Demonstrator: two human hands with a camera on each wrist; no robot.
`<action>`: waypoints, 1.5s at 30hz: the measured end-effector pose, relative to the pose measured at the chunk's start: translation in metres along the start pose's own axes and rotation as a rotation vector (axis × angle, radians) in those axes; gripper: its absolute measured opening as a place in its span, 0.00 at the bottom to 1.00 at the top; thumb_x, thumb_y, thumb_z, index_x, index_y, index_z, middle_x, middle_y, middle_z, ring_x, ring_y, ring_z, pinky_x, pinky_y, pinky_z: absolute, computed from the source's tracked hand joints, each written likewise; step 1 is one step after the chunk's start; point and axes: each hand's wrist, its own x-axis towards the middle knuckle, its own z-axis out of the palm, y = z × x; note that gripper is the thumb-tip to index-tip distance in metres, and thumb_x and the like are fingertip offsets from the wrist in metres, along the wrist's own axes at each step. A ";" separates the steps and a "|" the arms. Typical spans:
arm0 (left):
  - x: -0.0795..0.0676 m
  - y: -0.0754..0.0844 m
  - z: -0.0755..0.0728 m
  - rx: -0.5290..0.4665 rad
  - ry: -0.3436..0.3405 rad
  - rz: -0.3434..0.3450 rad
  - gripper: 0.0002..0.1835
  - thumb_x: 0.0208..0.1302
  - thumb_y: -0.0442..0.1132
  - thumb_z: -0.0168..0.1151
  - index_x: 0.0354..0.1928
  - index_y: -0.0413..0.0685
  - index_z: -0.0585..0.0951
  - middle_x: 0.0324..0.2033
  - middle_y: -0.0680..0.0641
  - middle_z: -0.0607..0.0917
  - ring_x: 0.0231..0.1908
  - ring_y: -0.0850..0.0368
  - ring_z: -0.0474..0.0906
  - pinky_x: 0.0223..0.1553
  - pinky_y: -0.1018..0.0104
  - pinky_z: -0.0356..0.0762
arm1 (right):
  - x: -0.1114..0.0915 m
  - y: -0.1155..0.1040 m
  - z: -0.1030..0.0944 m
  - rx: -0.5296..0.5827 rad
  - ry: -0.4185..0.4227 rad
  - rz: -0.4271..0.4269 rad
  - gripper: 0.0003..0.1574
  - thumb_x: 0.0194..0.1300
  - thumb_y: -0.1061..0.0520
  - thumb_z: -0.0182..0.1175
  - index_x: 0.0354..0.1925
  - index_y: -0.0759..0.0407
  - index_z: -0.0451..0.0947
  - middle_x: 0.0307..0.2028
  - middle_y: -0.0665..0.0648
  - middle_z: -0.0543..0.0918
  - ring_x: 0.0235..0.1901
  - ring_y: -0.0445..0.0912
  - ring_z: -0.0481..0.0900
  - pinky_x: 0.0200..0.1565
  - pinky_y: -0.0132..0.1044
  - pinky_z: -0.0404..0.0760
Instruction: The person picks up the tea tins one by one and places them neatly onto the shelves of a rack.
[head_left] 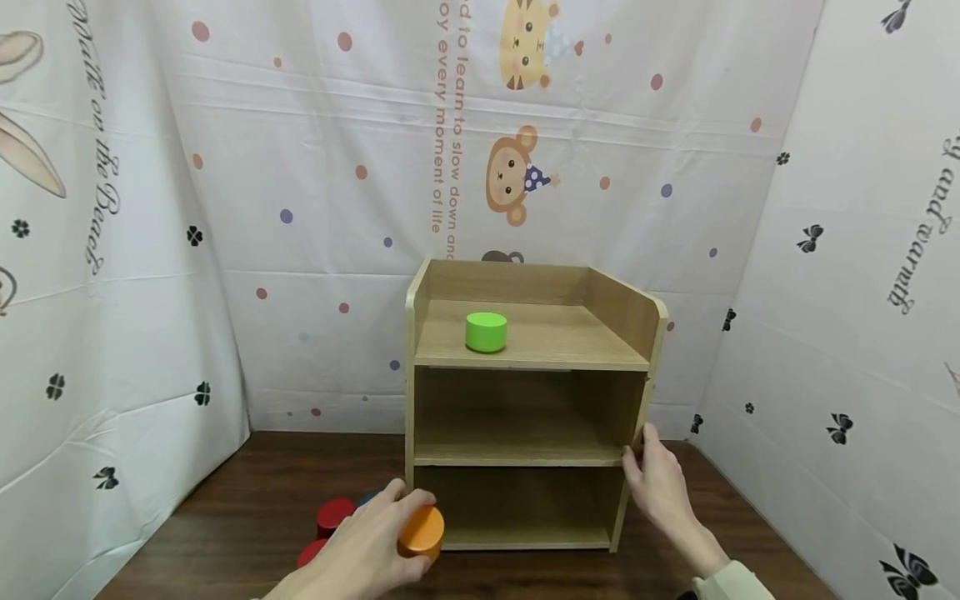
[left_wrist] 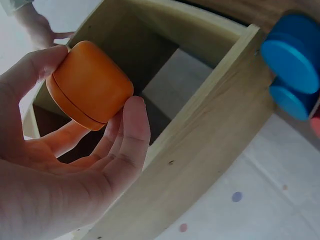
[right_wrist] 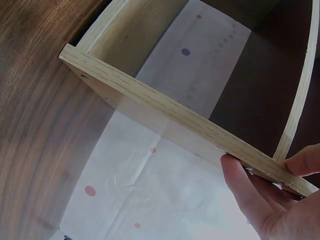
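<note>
Orange cylinder [head_left: 422, 533], position: held in the left hand [head_left: 371, 537], in front of the wooden shelf unit's [head_left: 525, 460] lower left corner, outside its compartments; touching or apart from the wood, cannot tell
Compartment direction: from the left grip, the bottom opening lies ahead and to the right; middle level and top tray are higher
Nearer hand: left; right hand is across at the far side panel
Left grip: thumb and fingers pinch the cylinder from opposite sides
Right grip: right hand [head_left: 663, 487] grasps the right panel's front edge, near the middle board, thumb inside, fingers outside
Axis: stubby, no marked long axis; cylinder tilted, a round face turned up toward the head camera
Look: plain orange, smooth, edge rounded, thin groove near one end
Neighbour: green cylinder [head_left: 486, 332] upright on the top tray
</note>
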 end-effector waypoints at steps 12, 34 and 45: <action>0.017 0.026 -0.023 0.038 0.067 0.072 0.27 0.47 0.48 0.72 0.52 0.57 0.78 0.35 0.58 0.72 0.28 0.67 0.66 0.26 0.73 0.65 | 0.000 0.001 0.002 -0.013 0.031 -0.016 0.09 0.61 0.67 0.57 0.39 0.65 0.67 0.21 0.56 0.76 0.20 0.42 0.69 0.22 0.34 0.65; 0.043 0.061 -0.049 0.089 0.143 0.144 0.28 0.47 0.47 0.73 0.53 0.54 0.78 0.34 0.54 0.74 0.30 0.64 0.69 0.27 0.72 0.67 | 0.000 0.001 0.002 -0.018 0.037 -0.020 0.09 0.61 0.67 0.58 0.38 0.65 0.67 0.21 0.56 0.76 0.21 0.45 0.70 0.23 0.38 0.66; 0.058 0.076 -0.062 0.084 0.149 0.144 0.27 0.48 0.47 0.72 0.53 0.53 0.78 0.34 0.53 0.75 0.29 0.63 0.69 0.28 0.70 0.69 | -0.001 0.001 0.003 -0.017 0.043 -0.019 0.09 0.61 0.67 0.57 0.38 0.65 0.66 0.21 0.56 0.76 0.19 0.43 0.69 0.22 0.36 0.65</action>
